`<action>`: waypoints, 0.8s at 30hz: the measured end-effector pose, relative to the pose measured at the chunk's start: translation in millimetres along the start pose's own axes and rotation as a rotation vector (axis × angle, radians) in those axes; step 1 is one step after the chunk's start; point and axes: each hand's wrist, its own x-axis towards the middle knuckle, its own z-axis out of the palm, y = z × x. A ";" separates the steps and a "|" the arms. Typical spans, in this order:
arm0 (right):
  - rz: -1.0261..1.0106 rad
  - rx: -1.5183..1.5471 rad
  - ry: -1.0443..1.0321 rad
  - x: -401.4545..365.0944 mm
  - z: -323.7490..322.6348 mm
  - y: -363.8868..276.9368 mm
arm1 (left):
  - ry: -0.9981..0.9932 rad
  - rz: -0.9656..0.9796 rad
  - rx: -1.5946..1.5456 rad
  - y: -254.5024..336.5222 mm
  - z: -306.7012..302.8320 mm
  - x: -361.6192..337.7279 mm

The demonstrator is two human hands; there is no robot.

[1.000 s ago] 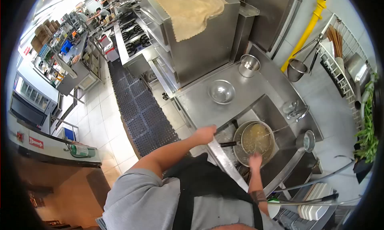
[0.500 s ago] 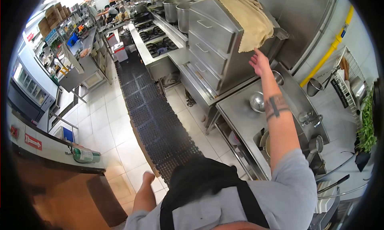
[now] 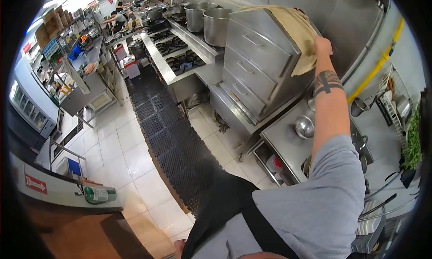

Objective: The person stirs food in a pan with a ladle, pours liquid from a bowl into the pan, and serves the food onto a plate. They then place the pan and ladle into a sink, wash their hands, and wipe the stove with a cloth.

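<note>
My right hand (image 3: 323,46) reaches up to the right edge of a beige cloth (image 3: 297,40), its fingers curled closed on it. The cloth lies over the top of a steel cabinet (image 3: 256,56) with several handled drawers and hangs down its right side. Part of the fingertips is hidden. At the bottom edge, beside the black apron (image 3: 225,196), only a small part of my left hand (image 3: 180,246) shows; its fingers cannot be made out.
Right of the cabinet, a steel counter (image 3: 288,135) holds a metal bowl (image 3: 304,127). Behind the cabinet stand big pots (image 3: 217,27) and gas burners (image 3: 185,63). A black rubber mat (image 3: 166,128) runs along the floor. Two people work far back. A fire extinguisher (image 3: 100,195) is at left.
My right hand has moved up and to the right, from below the cloth's corner to its right edge, and closed. My left hand has dropped toward the bottom edge. The view has shifted.
</note>
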 end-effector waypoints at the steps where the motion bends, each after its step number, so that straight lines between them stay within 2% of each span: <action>1: -0.064 -0.068 -0.071 16.4 9.3 -0.5 | -0.032 0.076 0.078 14.3 9.2 5.4; 2: -0.121 -0.140 -0.144 38.4 20.1 6.7 | -0.057 0.141 0.145 32.0 16.8 11.4; 5: -0.419 -0.641 -0.588 177.3 109.0 34.4 | -0.093 0.293 0.298 106.3 17.5 33.8; 8: -0.339 -0.471 -0.614 239.7 115.6 11.0 | -0.076 0.375 0.384 184.5 -15.3 67.6; 9: -0.318 -0.472 -0.605 230.6 100.1 -8.8 | -0.058 0.405 0.408 211.5 -29.7 82.0; 11: -0.107 0.050 -0.271 192.0 75.6 -57.0 | -0.002 0.490 0.448 260.6 -69.9 128.8; 12: -0.109 0.046 -0.256 197.7 79.5 -68.1 | 0.032 0.559 0.451 293.1 -90.0 141.1; 14: -0.208 -0.175 -0.398 206.4 105.9 -88.5 | -0.114 0.330 -0.054 349.7 -124.8 155.8; 15: -0.211 -0.181 -0.402 195.7 109.4 -96.4 | -0.032 0.821 0.223 371.3 -158.2 155.7; 16: -0.251 -0.330 -0.481 169.1 103.3 -102.0 | 0.079 0.471 -0.072 394.8 -169.0 150.6; 17: -0.291 -0.476 -0.555 154.6 102.9 -109.1 | 0.090 0.443 -0.380 413.9 -175.1 149.5; 18: -0.291 -0.477 -0.555 160.9 106.1 -112.2 | 0.130 0.450 -0.422 434.4 -179.7 148.9; 19: -0.199 -0.503 -0.543 176.7 105.8 -105.0 | 0.167 0.458 -0.458 450.2 -184.2 149.9; 21: -0.086 -0.537 -0.525 180.5 100.9 -96.3 | 0.078 0.451 -0.345 473.1 -187.8 157.4; 23: -0.457 -0.944 -0.611 161.3 76.5 -83.3 | -0.042 0.474 -0.119 478.0 -191.2 161.6; 24: -0.437 -0.959 -0.613 157.6 70.4 -76.0 | -0.033 0.464 0.034 475.5 -188.8 162.1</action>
